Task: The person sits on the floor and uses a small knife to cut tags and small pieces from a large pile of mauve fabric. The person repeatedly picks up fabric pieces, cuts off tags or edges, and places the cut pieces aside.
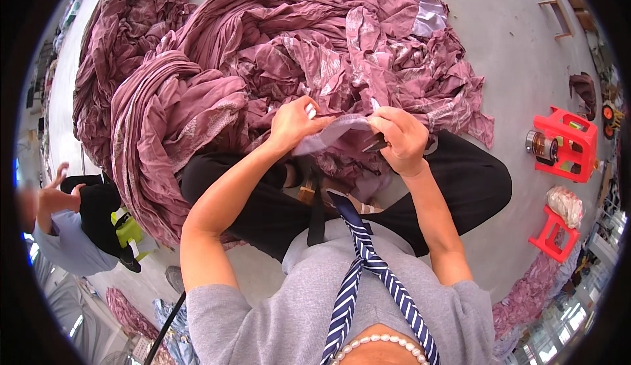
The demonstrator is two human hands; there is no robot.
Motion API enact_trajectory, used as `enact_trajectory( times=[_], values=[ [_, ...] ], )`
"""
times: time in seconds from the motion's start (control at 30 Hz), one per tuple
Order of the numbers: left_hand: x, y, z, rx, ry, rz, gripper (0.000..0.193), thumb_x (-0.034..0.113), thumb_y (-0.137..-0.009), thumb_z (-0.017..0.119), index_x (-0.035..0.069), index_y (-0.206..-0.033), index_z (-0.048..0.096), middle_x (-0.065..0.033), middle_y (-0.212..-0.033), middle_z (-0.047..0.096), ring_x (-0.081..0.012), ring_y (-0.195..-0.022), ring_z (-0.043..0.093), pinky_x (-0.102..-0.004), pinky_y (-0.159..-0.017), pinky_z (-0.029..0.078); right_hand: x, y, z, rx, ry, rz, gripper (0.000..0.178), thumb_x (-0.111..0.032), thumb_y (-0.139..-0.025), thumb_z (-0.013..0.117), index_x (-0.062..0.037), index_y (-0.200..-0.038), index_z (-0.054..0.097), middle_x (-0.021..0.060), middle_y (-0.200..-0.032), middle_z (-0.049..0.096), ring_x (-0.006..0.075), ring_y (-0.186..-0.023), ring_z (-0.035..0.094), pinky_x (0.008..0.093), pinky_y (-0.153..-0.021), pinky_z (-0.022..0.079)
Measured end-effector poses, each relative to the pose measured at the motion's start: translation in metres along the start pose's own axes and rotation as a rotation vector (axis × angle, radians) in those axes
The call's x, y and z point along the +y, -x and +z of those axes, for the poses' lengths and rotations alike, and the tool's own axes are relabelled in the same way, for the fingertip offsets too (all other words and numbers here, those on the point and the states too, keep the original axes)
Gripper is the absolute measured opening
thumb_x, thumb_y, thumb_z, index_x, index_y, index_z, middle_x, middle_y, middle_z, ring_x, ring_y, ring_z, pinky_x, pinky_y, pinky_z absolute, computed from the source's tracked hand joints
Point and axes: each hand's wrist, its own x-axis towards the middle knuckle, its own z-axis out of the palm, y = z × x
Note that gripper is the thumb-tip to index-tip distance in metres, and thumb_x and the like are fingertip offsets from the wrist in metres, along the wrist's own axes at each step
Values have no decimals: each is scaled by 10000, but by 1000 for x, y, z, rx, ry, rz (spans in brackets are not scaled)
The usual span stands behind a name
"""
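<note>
My left hand (pixel 294 125) pinches one end of a pale lilac fabric edge (pixel 335 131), stretched between my two hands above my crossed legs. At the other end, my right hand (pixel 401 138) has its fingers closed on the same edge. A small dark, pointed item shows beneath the right fingers; its kind is hard to make out. Small white patches show at the fingertips of both hands. Beyond them, a large heap of mauve patterned fabric (pixel 282 16) spreads over the floor and reaches my knees.
Red plastic stools (pixel 572 145) stand at the right, one with a metal-and-amber cylinder (pixel 541 145) beside it and one under a white plastic bag (pixel 564 207). Another person (pixel 75 227) sits at the left. More mauve fabric (pixel 529 296) lies at lower right.
</note>
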Motion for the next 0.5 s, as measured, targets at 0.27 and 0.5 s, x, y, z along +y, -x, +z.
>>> enact_trajectory(
  times=[0.27, 0.5],
  values=[
    [-58, 10, 48, -629, 993, -561, 452, 305, -828, 647, -20, -1128, 553, -119, -935, 652, -165, -752, 649, -253, -636, 521, -24, 34, -22, -63, 50, -52, 214, -62, -667, 636, -82, -879, 610, 43, -824, 595, 181, -650, 591, 261, -511, 434],
    [-3, 12, 31, -598, 1136, -397, 306, -18, -784, 504, -10, -1087, 544, -134, -976, 635, -203, -828, 655, -307, -722, 561, -30, 59, -55, -167, 124, -48, 209, -93, -664, 642, -91, -865, 584, 47, -862, 595, 176, -692, 601, 254, -527, 437]
  ],
)
